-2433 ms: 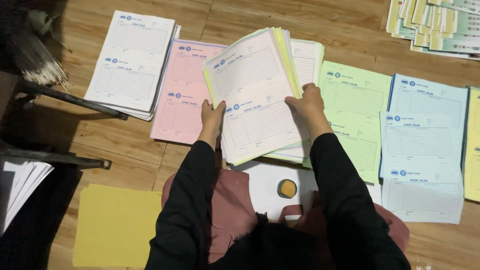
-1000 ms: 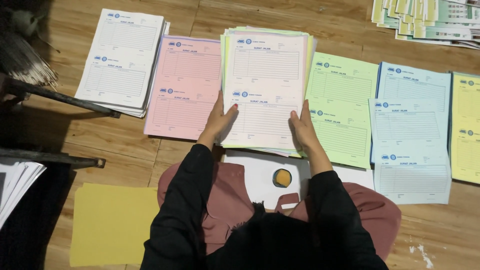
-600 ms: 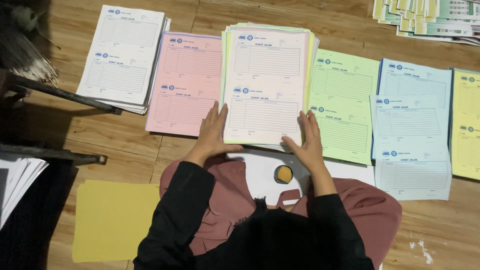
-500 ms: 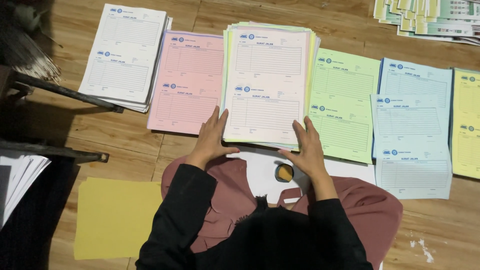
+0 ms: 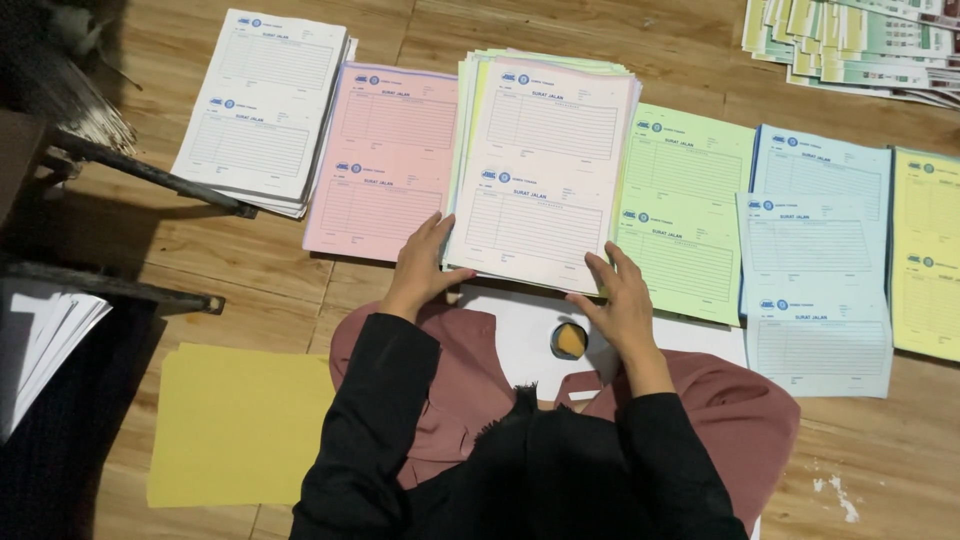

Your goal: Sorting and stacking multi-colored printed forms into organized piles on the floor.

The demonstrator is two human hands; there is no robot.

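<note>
A thick stack of mixed-colour forms [image 5: 545, 170], white sheet on top, lies on the wooden floor in front of me. My left hand [image 5: 420, 265] grips its lower left corner, fingers along the edge and thumb at the bottom. My right hand [image 5: 620, 300] grips the lower right corner with fingers spread on top. Both arms are in black sleeves.
Piles of forms lie in a row: white [image 5: 265, 110], pink [image 5: 385, 160], green [image 5: 690, 200], blue [image 5: 815, 260], yellow [image 5: 930, 250]. More sets fan out at top right [image 5: 860, 45]. Blank yellow sheets [image 5: 235, 425] lie at lower left. A small round pot [image 5: 570, 340] sits on my lap sheet. Dark furniture legs [image 5: 150, 175] cross the left.
The stack, held up tilted earlier, has come down flat on the floor. Both hands slid from its sides to its lower corners.
</note>
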